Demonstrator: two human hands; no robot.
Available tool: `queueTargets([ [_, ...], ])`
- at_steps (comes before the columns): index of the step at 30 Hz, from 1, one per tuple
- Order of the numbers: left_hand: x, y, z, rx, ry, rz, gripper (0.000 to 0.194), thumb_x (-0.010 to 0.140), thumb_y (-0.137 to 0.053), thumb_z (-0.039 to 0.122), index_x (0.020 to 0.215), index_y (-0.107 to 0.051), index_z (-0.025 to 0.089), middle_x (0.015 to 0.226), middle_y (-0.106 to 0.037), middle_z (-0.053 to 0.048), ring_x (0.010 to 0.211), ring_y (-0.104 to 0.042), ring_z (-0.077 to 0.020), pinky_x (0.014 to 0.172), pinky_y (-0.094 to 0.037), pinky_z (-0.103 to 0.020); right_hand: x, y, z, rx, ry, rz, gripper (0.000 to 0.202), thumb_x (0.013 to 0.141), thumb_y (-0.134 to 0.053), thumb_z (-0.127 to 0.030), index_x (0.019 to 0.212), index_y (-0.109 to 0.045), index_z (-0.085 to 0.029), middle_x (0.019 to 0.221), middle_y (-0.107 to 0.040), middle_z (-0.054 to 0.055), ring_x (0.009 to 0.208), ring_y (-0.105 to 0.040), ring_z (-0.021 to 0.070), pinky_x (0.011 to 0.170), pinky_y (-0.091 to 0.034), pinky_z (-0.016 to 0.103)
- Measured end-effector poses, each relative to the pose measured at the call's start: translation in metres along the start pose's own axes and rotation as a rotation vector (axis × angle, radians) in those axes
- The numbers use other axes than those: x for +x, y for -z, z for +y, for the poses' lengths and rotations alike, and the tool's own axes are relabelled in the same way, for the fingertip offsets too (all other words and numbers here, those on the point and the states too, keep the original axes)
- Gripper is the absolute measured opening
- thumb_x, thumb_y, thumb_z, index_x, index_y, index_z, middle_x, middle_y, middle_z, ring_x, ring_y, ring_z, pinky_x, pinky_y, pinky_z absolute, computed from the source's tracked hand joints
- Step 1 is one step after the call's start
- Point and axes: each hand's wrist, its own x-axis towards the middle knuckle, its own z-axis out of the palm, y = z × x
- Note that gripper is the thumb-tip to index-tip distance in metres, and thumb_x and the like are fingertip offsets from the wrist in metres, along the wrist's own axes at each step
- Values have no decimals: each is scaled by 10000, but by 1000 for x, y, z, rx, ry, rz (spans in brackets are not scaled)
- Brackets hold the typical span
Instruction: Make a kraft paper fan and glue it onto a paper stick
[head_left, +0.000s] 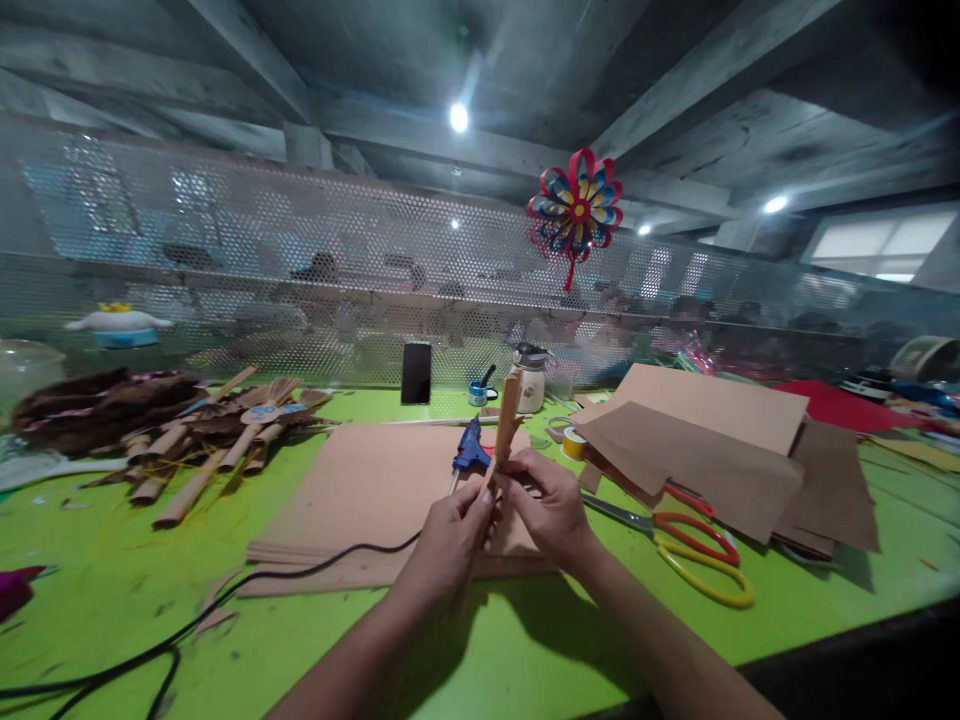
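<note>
My left hand (pixel 450 535) and my right hand (pixel 544 505) meet over the green table and together pinch the lower end of a folded brown paper strip (pixel 508 415), which stands upright between them. Just behind the strip lies a blue glue gun (pixel 470 450) on a stack of brown paper sheets (pixel 367 495). Its black cord (pixel 225 610) trails off to the lower left.
Red and yellow scissors (pixel 697 550) lie right of my hands, beside a pile of brown sheets (pixel 712 440). Rolled brown paper pieces (pixel 202 440) are heaped at left. A phone (pixel 416 372), a small jar (pixel 531 378) and a tape roll (pixel 574 442) stand near the mesh screen (pixel 300 260).
</note>
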Motion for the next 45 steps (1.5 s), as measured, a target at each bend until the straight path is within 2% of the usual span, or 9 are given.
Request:
queueTargets([
  [12,0,-1,0,-17,25,39,326,724,-667,465,734,-615,144,663,-574,-33,572,-478,-120,534,-353,-228,1,-1,1,-1,-31,-5,81,843,-576,-220,807,-634,-174,766,-615,43,676,-588,149,621,-486,255],
  [19,2,10,-3,-169,59,-25,236,763,-678,365,776,-648,131,693,-580,-27,557,-484,-92,517,-377,-193,2,5,-3,97,-69,28,116,841,-598,-268,834,-646,-163,761,-626,44,647,-578,141,603,-475,250],
  [25,5,22,-2,-346,132,-86,179,802,-657,298,865,-639,132,756,-594,-29,598,-522,-88,550,-429,-177,2,15,15,104,-177,123,255,873,-551,-353,731,-623,-153,628,-563,9,565,-516,117,541,-424,226],
  [28,4,22,2,-357,135,-117,185,820,-638,295,907,-640,132,750,-594,-29,608,-536,-98,562,-447,-186,0,12,27,59,-239,99,288,868,-544,-366,699,-614,-144,595,-540,1,548,-482,112,517,-386,219],
  [32,4,21,6,-370,124,-152,189,834,-619,306,888,-644,127,753,-598,-36,622,-553,-115,587,-465,-206,-4,3,33,39,-246,22,289,844,-557,-337,639,-594,-136,552,-510,-11,523,-458,105,505,-355,215],
  [40,8,25,3,-339,127,-99,188,804,-659,286,894,-651,122,775,-608,-45,639,-561,-117,574,-474,-195,-5,2,30,29,-250,21,280,832,-553,-320,626,-601,-137,538,-516,-17,514,-452,101,507,-342,213],
  [45,11,33,10,-324,93,-37,207,773,-694,271,905,-651,118,756,-591,-29,583,-520,-86,523,-459,-168,2,12,39,134,-371,99,292,800,-586,-385,633,-602,-147,524,-509,-21,510,-461,107,496,-358,213],
])
